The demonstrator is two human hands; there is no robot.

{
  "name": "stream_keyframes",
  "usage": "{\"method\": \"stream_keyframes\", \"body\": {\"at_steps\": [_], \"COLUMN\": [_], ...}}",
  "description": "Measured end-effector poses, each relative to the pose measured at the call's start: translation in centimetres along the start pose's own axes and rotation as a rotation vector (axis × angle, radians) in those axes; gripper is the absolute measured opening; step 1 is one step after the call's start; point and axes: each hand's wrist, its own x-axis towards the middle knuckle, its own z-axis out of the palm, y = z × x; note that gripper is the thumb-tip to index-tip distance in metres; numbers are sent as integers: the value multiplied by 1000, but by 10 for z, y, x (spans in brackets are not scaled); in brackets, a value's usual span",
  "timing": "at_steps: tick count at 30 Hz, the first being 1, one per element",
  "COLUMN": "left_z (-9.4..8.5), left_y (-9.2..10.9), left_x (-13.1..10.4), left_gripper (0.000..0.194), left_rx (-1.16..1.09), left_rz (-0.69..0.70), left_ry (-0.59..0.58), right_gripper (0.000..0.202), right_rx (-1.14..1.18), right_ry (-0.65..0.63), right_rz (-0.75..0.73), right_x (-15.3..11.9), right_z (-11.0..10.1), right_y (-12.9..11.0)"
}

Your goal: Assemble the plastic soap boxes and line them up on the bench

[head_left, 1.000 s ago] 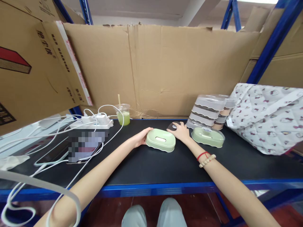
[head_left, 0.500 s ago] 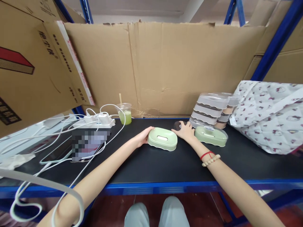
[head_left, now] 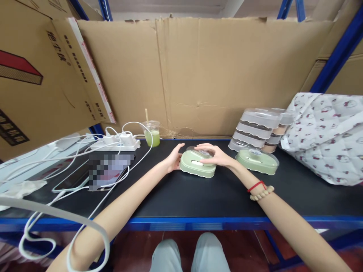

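A light-green oval box (head_left: 195, 170) with a slot in its top rests on the black tabletop in front of me. Against its left end lies my left hand (head_left: 173, 158), thumb and fingers apart. My right hand (head_left: 214, 155) grips a clear plastic lid (head_left: 191, 149) with a round label, tilted over the back of the box's top. My fingers hide part of the lid. To the right sits a second light-green box (head_left: 255, 162) with a clear cover on it.
Clear-lidded boxes (head_left: 253, 128) are stacked at the back right, beside a white patterned quilted bag (head_left: 326, 139). On the left are a power strip (head_left: 119, 144) with white cables, a phone-like device (head_left: 109, 173) and a green drink cup (head_left: 153, 136). Cardboard (head_left: 227, 71) walls the back.
My right hand has moved left from beside the second box, bringing the clear lid over the nearer box. My left hand has loosened, its thumb now off the box's top edge.
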Motion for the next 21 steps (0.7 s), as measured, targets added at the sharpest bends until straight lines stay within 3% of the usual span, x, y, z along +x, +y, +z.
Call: {"method": "stream_keyframes", "body": {"at_steps": [11, 21], "left_z": [11, 6], "left_y": [-4, -2], "left_x": [-11, -8], "left_gripper": [30, 24], "left_rx": [94, 95], "left_rz": [135, 108], "left_ry": [1, -48], "right_gripper": [37, 40], "right_rx": [-63, -168], "right_ry": [-24, -76], "right_rz": [-99, -151], "right_x": [-3, -4], "right_z": [8, 10], "right_y": [-15, -21]}}
